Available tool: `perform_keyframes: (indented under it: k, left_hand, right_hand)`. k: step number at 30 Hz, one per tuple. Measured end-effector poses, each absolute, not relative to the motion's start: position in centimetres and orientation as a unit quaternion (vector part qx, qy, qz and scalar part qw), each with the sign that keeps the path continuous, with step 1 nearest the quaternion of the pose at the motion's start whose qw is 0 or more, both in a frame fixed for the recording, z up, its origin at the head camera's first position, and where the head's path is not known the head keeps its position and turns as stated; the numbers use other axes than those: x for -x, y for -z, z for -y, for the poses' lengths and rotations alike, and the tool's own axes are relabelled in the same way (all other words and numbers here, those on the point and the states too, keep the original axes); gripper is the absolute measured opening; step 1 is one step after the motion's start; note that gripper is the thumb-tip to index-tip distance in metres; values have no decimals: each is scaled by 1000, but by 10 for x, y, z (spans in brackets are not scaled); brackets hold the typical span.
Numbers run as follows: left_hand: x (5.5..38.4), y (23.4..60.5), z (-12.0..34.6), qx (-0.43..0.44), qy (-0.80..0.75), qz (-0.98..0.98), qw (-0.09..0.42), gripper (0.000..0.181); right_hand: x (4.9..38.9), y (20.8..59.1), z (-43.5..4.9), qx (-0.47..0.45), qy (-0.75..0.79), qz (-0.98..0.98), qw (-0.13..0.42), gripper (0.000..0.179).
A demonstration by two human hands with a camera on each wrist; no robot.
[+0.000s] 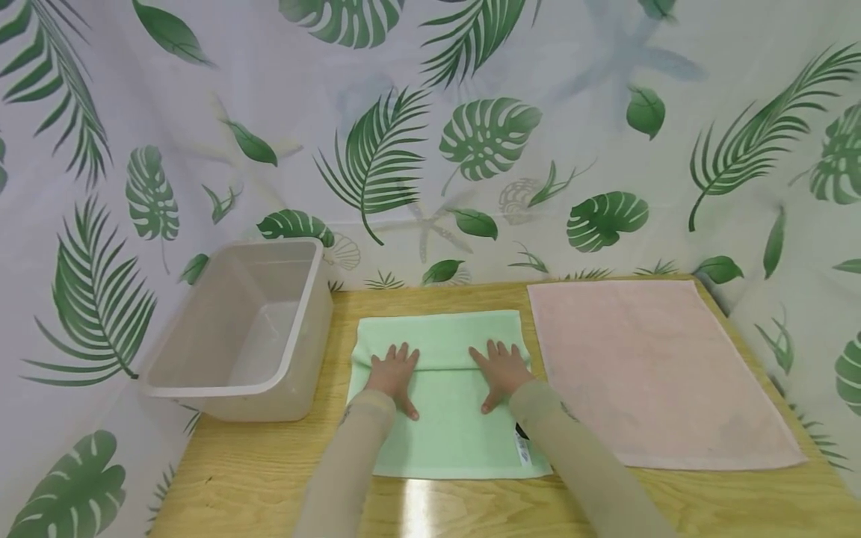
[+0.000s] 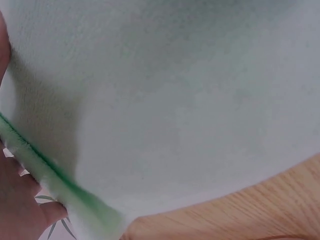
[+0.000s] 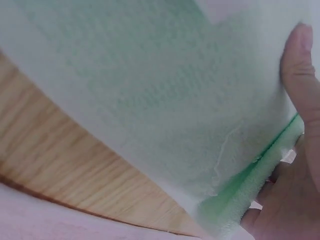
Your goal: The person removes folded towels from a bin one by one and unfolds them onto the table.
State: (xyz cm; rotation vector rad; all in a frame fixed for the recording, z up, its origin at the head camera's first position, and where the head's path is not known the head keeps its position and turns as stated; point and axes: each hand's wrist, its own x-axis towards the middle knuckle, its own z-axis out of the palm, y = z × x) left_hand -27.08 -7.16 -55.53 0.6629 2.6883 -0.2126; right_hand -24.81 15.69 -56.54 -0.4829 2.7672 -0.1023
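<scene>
A light green towel (image 1: 447, 441) lies on the wooden table, its far part folded over toward me into a flap (image 1: 440, 336). Across the left part of the flap's near edge rests my left hand (image 1: 392, 376), fingers spread and thumb out on the lower layer. My right hand (image 1: 503, 373) lies the same way on the right part. In the left wrist view, fingers (image 2: 22, 190) show beyond the fold's edge. The right wrist view shows the thumb (image 3: 298, 65) stretched over the towel. A white tag (image 1: 522, 448) sits near the right forearm.
A pink towel (image 1: 659, 373) is spread flat on the right of the table (image 1: 255, 478). On the left stands a beige plastic tub (image 1: 306, 359) with nothing in it. A leaf-patterned curtain (image 1: 403, 187) hangs behind and along the sides.
</scene>
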Motion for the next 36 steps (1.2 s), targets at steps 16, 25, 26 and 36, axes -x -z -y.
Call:
perform_keyframes:
  k: [16, 25, 26, 36]
  left_hand:
    - [252, 557, 68, -248, 95, -957, 114, 111]
    - [250, 563, 69, -244, 74, -958, 132, 108]
    - [251, 562, 69, -244, 71, -958, 135, 109]
    - [260, 559, 68, -240, 48, -956, 161, 115]
  right_hand:
    - [232, 568, -143, 188, -57, -978, 75, 110]
    - [222, 563, -137, 183, -69, -977, 80, 98]
    - [222, 563, -138, 183, -64, -978, 83, 98]
    - [233, 565, -143, 173, -15, -975, 140, 105]
